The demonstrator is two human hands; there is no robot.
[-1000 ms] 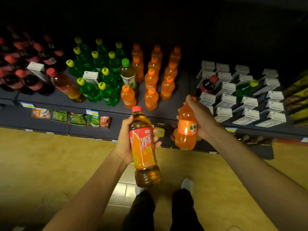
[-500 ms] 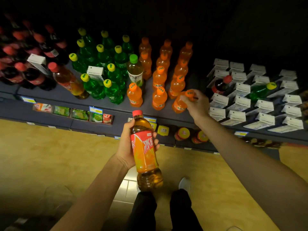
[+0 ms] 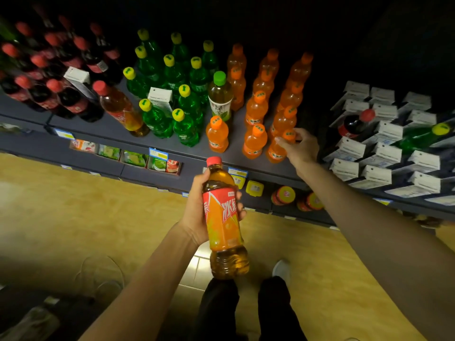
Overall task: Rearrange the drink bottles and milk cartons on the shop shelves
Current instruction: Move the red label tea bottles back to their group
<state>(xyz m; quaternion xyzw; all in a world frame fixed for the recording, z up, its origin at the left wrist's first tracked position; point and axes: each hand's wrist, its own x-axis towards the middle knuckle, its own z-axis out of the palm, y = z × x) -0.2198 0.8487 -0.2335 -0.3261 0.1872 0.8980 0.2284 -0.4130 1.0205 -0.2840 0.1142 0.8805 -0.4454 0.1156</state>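
My left hand (image 3: 195, 214) grips an iced tea bottle (image 3: 222, 217) with a red cap and red-orange label, held upright over the floor in front of the shelf (image 3: 103, 130). My right hand (image 3: 304, 150) reaches to the front of the right-hand row of orange soda bottles. Its fingers close around the neck of the front orange soda bottle (image 3: 275, 153), which stands on the shelf. Rows of orange soda bottles (image 3: 256, 141) stand to its left and behind it.
Green bottles (image 3: 184, 126) and cola bottles (image 3: 71, 100) fill the left. Milk cartons (image 3: 384, 153) fill the right, with a cola bottle (image 3: 354, 124) and a green bottle (image 3: 421, 137) among them. Stray cartons (image 3: 161, 99), an iced tea (image 3: 123, 112) and a green tea bottle (image 3: 220, 99) sit among the bottles.
My right hand carried the orange soda bottle from in front of me up to the shelf and stood it at the front of the right orange row. The left hand stayed put.
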